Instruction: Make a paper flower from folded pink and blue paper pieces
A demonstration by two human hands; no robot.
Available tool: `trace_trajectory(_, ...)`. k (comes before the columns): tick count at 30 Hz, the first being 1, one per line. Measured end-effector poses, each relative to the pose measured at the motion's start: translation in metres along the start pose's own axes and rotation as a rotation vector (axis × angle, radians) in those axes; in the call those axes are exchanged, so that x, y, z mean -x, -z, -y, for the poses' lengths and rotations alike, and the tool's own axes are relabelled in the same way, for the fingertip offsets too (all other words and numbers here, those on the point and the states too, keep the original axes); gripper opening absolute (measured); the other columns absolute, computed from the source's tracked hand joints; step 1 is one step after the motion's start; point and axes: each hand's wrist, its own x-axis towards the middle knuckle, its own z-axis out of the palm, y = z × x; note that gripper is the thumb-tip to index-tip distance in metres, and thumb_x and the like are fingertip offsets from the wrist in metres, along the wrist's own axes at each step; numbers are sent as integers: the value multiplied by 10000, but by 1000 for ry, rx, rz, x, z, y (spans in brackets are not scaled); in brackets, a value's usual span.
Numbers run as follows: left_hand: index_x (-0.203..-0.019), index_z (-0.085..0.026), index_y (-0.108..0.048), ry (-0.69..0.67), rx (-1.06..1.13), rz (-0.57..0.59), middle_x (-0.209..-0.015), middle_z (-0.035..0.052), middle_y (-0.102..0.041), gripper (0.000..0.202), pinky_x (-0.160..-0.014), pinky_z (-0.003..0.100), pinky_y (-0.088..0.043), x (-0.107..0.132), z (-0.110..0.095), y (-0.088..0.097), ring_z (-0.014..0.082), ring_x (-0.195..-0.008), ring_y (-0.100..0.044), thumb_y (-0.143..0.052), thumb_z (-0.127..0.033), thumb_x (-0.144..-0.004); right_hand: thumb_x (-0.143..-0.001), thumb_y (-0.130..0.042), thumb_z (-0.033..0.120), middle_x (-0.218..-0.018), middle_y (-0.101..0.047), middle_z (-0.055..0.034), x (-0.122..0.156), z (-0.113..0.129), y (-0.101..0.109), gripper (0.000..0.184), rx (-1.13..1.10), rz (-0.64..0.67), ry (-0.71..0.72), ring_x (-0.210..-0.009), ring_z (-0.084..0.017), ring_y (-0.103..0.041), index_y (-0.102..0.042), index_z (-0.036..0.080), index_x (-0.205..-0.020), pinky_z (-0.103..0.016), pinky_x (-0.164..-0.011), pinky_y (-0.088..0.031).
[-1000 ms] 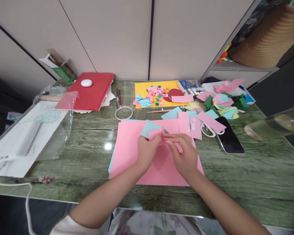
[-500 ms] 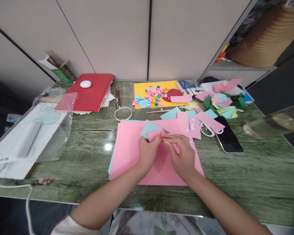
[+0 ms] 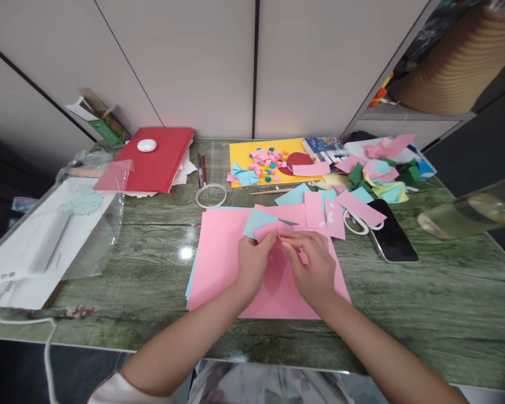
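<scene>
Above a stack of pink sheets (image 3: 223,252), both my hands are closed at a small pink paper piece (image 3: 264,230). My left hand (image 3: 255,261) grips it between thumb and fingers, with a light blue paper piece (image 3: 256,221) showing behind it. My right hand (image 3: 313,261) pinches at the pink piece's right edge, its fingertips nearly touching my left thumb. A thin dark grey-blue sliver (image 3: 289,223) sticks out beyond the fingertips. The exact fold under the fingers is hidden.
Right of the stack lie pink strips (image 3: 314,209), white-handled scissors (image 3: 356,223) and a phone (image 3: 393,233). Behind are a yellow sheet (image 3: 244,148) with small paper balls and crumpled paper scraps (image 3: 381,171). Left stand a tape roll (image 3: 211,196) and a red folder (image 3: 155,163).
The light blue piece has turned slightly and shifted right. The dark sliver behind the fingertips now shows further to the right. Both hands stay almost in place.
</scene>
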Motion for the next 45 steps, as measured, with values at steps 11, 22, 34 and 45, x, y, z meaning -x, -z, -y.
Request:
trace_trajectory(11, -573, -136, -564, 101, 304, 37, -570, -19, -514, 181, -579, 231, -378, 1, 1, -2, 99, -590, -471, -685, -254, -637, -801, -567, 168, -905, -699, 2, -2, -3, 1, 82, 69, -27, 66, -852, -160, -601, -603, 236, -831, -352, -808, -397)
trace_trajectory(22, -621, -115, -642, 186, 446, 109, -667, 25, -623, 127, -681, 257, -412, 5, -7, -5, 126, -686, -550, -690, -227, -655, -795, -569, 165, -909, -701, 6, -3, -5, 1, 116, 116, -31, 116, -876, -171, -604, -613, 251, -858, -360, -809, -375)
trace_trajectory(34, -575, -112, -603, 242, 516, 86, -538, -23, -557, 162, -538, 204, -364, 3, -14, -3, 66, -521, -489, -718, -213, -625, -769, -602, 192, -1087, -652, 10, -1, -9, -2, 184, 296, -2, 308, -1014, -201, -527, -612, 285, -927, -407, -863, -334)
trace_trajectory(45, -669, -122, -623, 169, 492, 11, -657, 15, -636, 175, -649, 239, -436, -9, -18, 2, 109, -623, -572, -744, -229, -603, -770, -575, 235, -1089, -548, -65, -14, -10, 12, 120, -30, 67, 35, -1028, -226, -503, -611, 257, -883, -420, -858, -401)
